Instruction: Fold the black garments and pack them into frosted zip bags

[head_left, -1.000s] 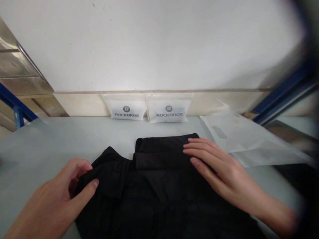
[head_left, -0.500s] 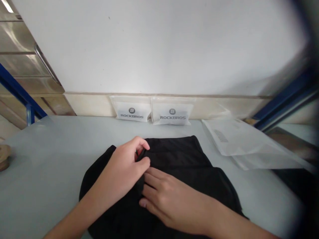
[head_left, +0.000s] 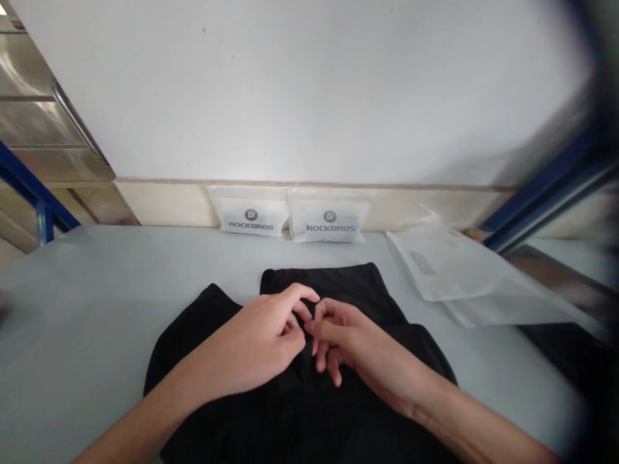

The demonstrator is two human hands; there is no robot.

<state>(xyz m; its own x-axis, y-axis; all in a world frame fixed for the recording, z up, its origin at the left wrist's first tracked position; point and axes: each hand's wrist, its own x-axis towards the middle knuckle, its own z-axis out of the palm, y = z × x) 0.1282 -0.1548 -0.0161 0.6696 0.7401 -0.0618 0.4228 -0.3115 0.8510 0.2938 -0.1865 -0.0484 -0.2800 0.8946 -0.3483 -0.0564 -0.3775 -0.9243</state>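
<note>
A black cloth item (head_left: 309, 412), garment-like with a squared flap (head_left: 333, 277) at its far end, lies spread on the table; its exact kind is unclear. Above its middle, my left hand (head_left: 271, 335) is loosely curved, the index finger reaching out and thumb and fingers apart. My right hand (head_left: 345, 338) meets it fingertip to fingertip. Its thumb and index finger are pinched together, the other fingers hanging bent over the cloth. Whatever may be in that pinch is too small to make out.
Two white ROCKBROS packets (head_left: 251, 216) (head_left: 331, 219) lean against the wall behind the grey table (head_left: 97, 303). Clear plastic bags (head_left: 449, 267) lie at the right, near a dark object (head_left: 556, 348). Blue frame bars (head_left: 29, 180) stand at both sides.
My left hand has let go of the cloth fold and shifted right. My right hand has lifted off the cloth, turned, and brought its thumb and index finger together. The cloth's middle lies flatter.
</note>
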